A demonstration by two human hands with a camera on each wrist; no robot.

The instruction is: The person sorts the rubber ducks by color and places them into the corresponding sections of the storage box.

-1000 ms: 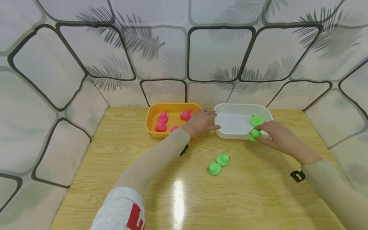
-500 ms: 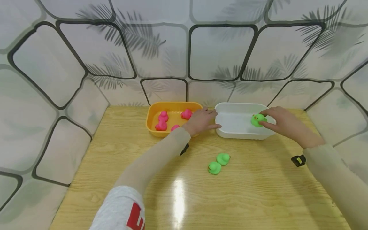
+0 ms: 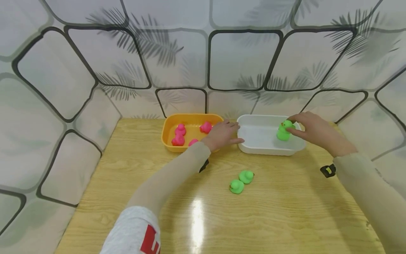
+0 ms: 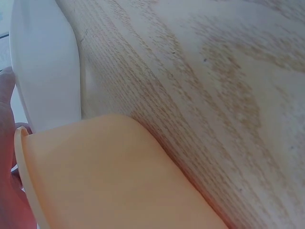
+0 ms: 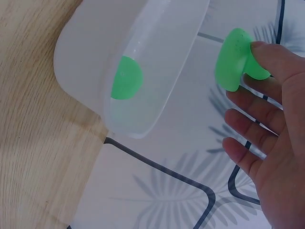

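Observation:
My right hand [image 3: 320, 135] pinches a green rubber duck [image 3: 287, 124] between thumb and fingers above the right part of the white tub [image 3: 253, 151]. In the right wrist view, the held duck [image 5: 232, 59] is clear of the tub wall, and another green duck [image 5: 127, 78] sits inside the tub. That second duck [image 3: 283, 135] is partly hidden in the head view. My left hand [image 3: 222, 135] lies over the right end of the orange tub [image 3: 177, 149], fingers extended to the white tub's left rim. In the left wrist view, only part of this hand [image 4: 12, 181] shows.
Two green ducks [image 3: 241, 181] sit close together on the wooden table [image 3: 269, 215], in front of the tubs. Several pink ducks [image 3: 178, 140] are in the orange tub, one partly behind my left arm. A patterned wall [image 3: 244, 60] rises behind both tubs.
My right hand has carried the green duck from the white tub's front rim backward and up, over the duck inside. My left hand has stayed in place.

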